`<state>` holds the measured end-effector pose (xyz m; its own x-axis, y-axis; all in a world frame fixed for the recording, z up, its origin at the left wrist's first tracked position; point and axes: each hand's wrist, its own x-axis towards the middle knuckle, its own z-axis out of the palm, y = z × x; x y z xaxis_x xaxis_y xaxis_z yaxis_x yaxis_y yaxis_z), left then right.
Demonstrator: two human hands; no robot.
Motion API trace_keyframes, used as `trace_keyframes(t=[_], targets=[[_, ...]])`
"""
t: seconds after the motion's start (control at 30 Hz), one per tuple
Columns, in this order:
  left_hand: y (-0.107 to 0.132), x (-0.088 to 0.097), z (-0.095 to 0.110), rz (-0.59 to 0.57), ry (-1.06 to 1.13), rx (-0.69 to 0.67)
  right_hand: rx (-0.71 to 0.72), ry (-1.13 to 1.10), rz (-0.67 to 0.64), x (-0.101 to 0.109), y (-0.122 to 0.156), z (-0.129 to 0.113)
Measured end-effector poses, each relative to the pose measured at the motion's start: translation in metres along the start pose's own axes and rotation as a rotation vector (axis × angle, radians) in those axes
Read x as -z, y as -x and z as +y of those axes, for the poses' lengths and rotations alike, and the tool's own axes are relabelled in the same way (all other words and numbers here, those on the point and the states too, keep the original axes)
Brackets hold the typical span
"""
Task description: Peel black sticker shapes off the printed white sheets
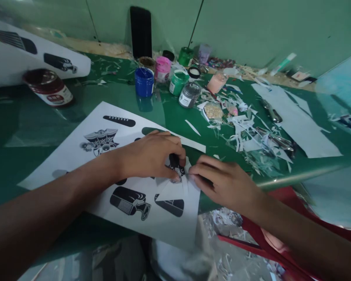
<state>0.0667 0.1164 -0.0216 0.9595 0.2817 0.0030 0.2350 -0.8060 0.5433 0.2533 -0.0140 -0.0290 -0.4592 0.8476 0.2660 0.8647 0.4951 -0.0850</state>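
A white sheet (76, 156) printed with black figures lies on the green table (41, 128), hanging over the near edge. My left hand (150, 156) rests on the sheet, its fingers curled round a small black tool (174, 160) whose tip touches a printed figure. My right hand (225, 181) lies just to the right, its fingers pressed together on a lifted flap of the paper (175, 191).
Several small paint pots (144, 81) stand at the table's back. A dark red jar (48, 86) sits at the left beside another printed sheet (14, 54). Paper scraps (245, 128) and metal tools (270, 110) litter the right side. A dark phone (140, 32) leans against the wall.
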Motion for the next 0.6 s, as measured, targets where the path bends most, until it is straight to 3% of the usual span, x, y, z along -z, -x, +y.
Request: trace_keyframes(t=[0.3,0.6], targets=[[-0.0001,0.0013,0.0012,-0.01,-0.014,0.024,-0.081,0.071,0.001,-0.0037,0.0036,-0.0089],[-0.0012,-0.0008,-0.0028,0.004,-0.009,0.006,-0.009,0.245,-0.025,0.0038,0.0067,-0.0113]])
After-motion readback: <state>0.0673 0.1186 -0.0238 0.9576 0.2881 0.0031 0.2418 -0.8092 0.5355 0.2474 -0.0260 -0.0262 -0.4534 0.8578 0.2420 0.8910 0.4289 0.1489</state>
